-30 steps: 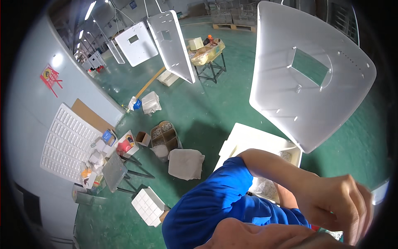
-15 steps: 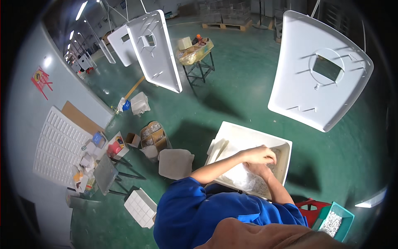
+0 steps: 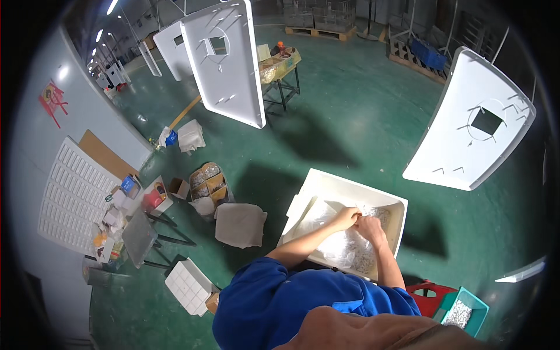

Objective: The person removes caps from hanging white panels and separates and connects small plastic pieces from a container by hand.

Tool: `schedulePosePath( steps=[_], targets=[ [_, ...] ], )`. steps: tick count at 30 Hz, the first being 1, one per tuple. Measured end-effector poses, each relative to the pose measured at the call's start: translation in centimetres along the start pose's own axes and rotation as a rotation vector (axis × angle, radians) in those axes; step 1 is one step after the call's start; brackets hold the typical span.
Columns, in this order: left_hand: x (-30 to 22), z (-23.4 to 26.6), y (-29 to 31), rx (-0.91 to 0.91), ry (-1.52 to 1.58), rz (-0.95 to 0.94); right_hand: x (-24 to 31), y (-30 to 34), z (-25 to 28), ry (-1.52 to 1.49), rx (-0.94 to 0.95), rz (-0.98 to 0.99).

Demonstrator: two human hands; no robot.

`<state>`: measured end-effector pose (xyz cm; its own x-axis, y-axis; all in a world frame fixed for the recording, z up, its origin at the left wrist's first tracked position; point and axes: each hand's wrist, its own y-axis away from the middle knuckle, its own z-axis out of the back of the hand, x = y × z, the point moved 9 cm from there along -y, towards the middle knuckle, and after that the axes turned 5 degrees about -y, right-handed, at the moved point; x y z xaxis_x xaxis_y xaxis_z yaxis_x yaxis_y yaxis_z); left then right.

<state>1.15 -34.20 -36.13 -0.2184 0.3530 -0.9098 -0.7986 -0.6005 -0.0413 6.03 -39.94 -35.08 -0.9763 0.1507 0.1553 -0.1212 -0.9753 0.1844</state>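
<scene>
In front of me stands a large white plastic bin (image 3: 398, 220), with my two hands over its inside. My left hand (image 3: 347, 218) and my right hand (image 3: 371, 230) meet with fingers closed, tip to tip. Anything pinched between them is too small or hidden to make out. Small whitish parts (image 3: 367, 260) lie loose across the bin's right side. A clear plastic bag (image 3: 336, 249) spreads over the bin's left and near part, under my left forearm.
White moulded panels (image 3: 236, 76) hang at the left, another panel (image 3: 500, 125) at the right. A teal tray (image 3: 479, 315) of small parts sits beside a red stool (image 3: 421, 296). Left are a divided box (image 3: 220, 195), a covered container (image 3: 240, 226) and a cluttered table (image 3: 140, 238).
My hands have gone from overlapping, left over right, to side by side with fingertips meeting. The right hanging panel appears farther right and turned; the front left one looks larger.
</scene>
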Motion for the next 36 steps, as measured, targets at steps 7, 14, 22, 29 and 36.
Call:
schedulePosePath(
  steps=[7,14,22,29,36],
  targets=[
    [-2.9,-2.4,1.3,0.205,-0.579,-0.172,-5.9,0.9,1.3,0.015,-0.109,-0.262],
    [-2.6,-2.8,0.5,0.212,-0.537,-0.162,-4.1,0.0,-2.5,-0.08,0.24,-0.029],
    [-3.2,-3.7,-0.7,0.268,-0.639,-0.063,-4.3,0.3,-0.3,0.0,0.189,-0.092],
    [-2.9,-2.5,-1.9,0.213,-0.62,-0.064,-4.2,-0.6,2.0,-0.092,-0.12,-0.009],
    [-2.3,-2.6,-3.3,0.229,-0.688,-0.075,-6.0,-3.0,-0.8,-0.116,-0.089,-0.032]
  ],
)
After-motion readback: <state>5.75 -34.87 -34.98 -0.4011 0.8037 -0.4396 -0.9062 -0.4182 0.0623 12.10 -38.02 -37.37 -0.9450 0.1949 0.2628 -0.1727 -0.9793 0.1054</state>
